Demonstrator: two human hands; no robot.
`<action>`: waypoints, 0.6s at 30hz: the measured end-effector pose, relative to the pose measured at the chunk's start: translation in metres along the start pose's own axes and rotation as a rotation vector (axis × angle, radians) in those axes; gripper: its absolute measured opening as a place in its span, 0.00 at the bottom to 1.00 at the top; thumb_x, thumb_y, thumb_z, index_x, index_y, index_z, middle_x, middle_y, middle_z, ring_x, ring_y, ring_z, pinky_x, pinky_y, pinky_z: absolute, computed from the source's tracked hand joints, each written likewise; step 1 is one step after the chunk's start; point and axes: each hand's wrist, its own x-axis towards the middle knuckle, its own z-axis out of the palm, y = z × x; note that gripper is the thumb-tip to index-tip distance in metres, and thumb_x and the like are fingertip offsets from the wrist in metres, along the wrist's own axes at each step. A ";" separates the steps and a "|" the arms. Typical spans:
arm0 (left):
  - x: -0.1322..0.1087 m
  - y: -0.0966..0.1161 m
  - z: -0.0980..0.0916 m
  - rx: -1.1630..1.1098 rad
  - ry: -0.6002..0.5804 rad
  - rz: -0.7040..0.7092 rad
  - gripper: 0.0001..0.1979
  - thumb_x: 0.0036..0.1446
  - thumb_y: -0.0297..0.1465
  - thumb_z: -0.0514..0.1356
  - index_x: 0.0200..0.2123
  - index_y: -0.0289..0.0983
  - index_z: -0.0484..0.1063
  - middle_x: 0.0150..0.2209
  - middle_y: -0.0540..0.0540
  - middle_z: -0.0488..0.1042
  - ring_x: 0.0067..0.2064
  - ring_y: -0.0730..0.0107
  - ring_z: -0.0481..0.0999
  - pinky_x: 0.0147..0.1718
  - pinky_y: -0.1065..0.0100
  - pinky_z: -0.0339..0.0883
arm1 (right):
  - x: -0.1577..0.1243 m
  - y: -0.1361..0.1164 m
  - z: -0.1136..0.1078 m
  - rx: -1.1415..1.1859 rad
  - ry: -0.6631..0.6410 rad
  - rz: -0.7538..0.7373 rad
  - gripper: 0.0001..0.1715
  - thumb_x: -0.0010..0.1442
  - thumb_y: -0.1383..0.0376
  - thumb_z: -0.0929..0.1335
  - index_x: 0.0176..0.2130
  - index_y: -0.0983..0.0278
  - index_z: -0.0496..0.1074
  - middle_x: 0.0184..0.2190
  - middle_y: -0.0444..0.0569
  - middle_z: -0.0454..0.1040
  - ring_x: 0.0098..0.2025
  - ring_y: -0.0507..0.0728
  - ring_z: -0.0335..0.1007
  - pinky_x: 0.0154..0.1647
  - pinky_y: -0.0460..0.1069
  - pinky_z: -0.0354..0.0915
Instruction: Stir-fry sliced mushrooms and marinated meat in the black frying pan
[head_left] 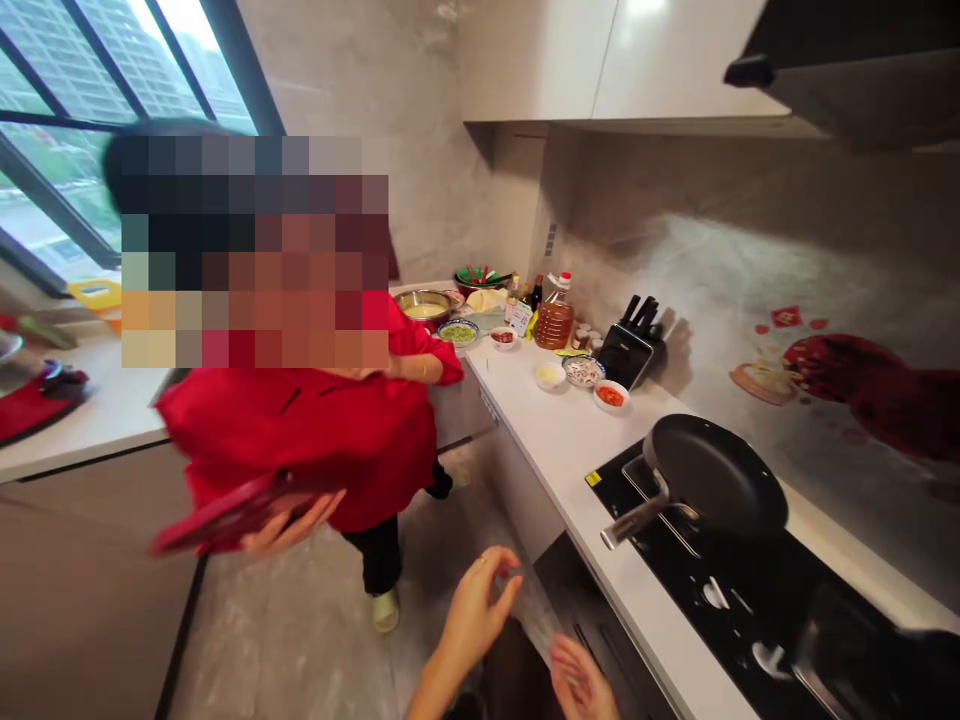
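My left hand (480,605) is raised over the floor near the counter's front edge, with a ring on one finger. Its fingers are loosely curved, and a gap shows between them and the thumb; nothing is in it. Lower and to the right, my right hand (579,680) is partly cut off by the bottom of the view. Its fingers are loosely bent and hold nothing. Nearest to both hands are the counter (525,430) and the black hob (675,580). A black frying pan (720,480) sits on the hob, its handle pointing towards the front edge.
A person in a red top (300,430) stands at left, holding a flat dark-red tablet-like object (217,515). Along the counter are a bowl of chopped red pepper (612,397), a knife block (628,350), an oil jug (555,318) and several dishes. The range hood (862,70) overhangs the right.
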 end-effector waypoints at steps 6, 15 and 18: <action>0.118 -0.026 -0.020 -0.073 0.067 -0.013 0.06 0.57 0.28 0.52 0.35 0.37 0.69 0.34 0.46 0.72 0.38 0.68 0.72 0.40 0.67 0.64 | 0.149 -0.065 0.121 0.094 -0.137 -0.117 0.27 0.46 0.48 0.71 0.40 0.65 0.75 0.41 0.57 0.76 0.44 0.63 0.73 0.48 0.55 0.68; 0.343 -0.065 -0.094 -0.079 0.263 -0.024 0.18 0.50 0.20 0.50 0.43 0.38 0.68 0.45 0.45 0.68 0.26 0.78 0.66 0.30 0.70 0.66 | 0.369 -0.156 0.237 -0.030 -0.157 -0.204 0.08 0.45 0.61 0.68 0.22 0.62 0.64 0.21 0.44 0.68 0.28 0.55 0.68 0.32 0.50 0.67; 0.396 -0.087 -0.127 -0.074 0.319 -0.045 0.16 0.51 0.22 0.52 0.43 0.37 0.69 0.48 0.42 0.68 0.34 0.73 0.72 0.38 0.67 0.67 | 0.404 -0.180 0.249 -0.125 -0.341 -0.244 0.16 0.44 0.64 0.70 0.36 0.63 0.72 0.37 0.49 0.75 0.45 0.59 0.70 0.46 0.53 0.66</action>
